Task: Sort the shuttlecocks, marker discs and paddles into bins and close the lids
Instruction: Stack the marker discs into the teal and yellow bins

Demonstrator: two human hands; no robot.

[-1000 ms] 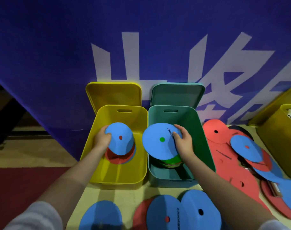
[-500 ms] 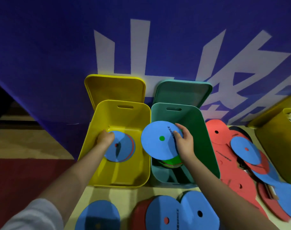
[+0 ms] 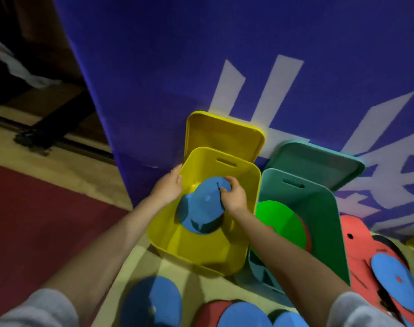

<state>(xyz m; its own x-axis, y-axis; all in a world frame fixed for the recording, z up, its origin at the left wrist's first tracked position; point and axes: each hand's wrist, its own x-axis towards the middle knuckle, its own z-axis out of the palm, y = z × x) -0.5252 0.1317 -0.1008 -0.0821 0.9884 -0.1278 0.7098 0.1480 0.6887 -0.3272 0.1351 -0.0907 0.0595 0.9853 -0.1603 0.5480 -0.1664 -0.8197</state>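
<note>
Landmark: yellow bin (image 3: 208,253), open-topped, standing on the floor against the blue banner (image 3: 154,79); every place below is given from it.
Yellow lid (image 3: 224,135): upright behind the bin's far wall, leaning on the banner.
Blue disc (image 3: 202,206): inside the bin, tilted, its far edge raised toward the far wall and its near edge low over the bin floor; it is round, so no long axis shows.
Right hand (image 3: 233,197): fingers curled over the disc's raised far edge, gripping it, wrist above the bin's right wall.
Left hand (image 3: 169,186): at the bin's left rim, fingers fairly straight along the outside of the wall, thumb at the rim; whether it clasps the rim I cannot tell.
Room in bin: bare yellow floor shows nearer the person than the disc.
Green bin (image 3: 324,223): touching the right wall, holding a bright green disc (image 3: 281,223); its lid (image 3: 319,161) leans behind.
Right of green bin: red paddles (image 3: 357,251) and a blue disc overlapping.
Near side: more blue discs (image 3: 154,300) on the floor by the front wall.
</note>
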